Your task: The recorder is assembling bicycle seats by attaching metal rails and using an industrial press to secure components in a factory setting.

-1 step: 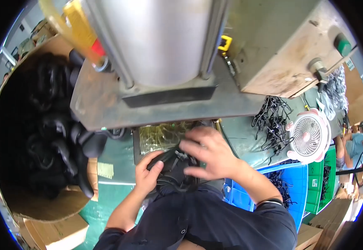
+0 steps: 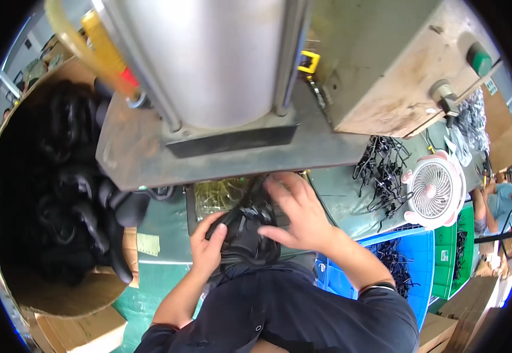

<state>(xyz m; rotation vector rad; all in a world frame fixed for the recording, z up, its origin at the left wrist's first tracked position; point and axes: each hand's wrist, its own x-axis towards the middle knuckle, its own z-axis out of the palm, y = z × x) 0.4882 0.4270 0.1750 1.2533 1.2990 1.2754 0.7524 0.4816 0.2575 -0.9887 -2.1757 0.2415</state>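
A glossy black moulded piece point(image 2: 249, 232) lies tilted just in front of my body, below the press plate; its exact kind I cannot make out. My left hand point(image 2: 208, 242) grips its left edge, thumb on top and fingers curled around the side. Over its far right side is my right hand point(image 2: 299, 215), with the thumb and fingers spread apart. The fingertips of that hand reach the piece's dark far end, slightly blurred. Beyond the piece sits a yellowish clear-covered pad point(image 2: 212, 197), partly under the plate.
A metal press cylinder point(image 2: 200, 65) stands on a thick plate point(image 2: 138, 153) above the bench. A control box point(image 2: 385, 76) is at right. Beside it are black wire-like parts point(image 2: 382, 176), a fan point(image 2: 432, 191) and blue and green bins point(image 2: 417, 259). A carton point(image 2: 62, 303) of black parts stands left.
My right hand has shifted slightly away from my left hand, its fingers less blurred. More of the black piece's glossy upper surface shows. My left hand keeps its grip.
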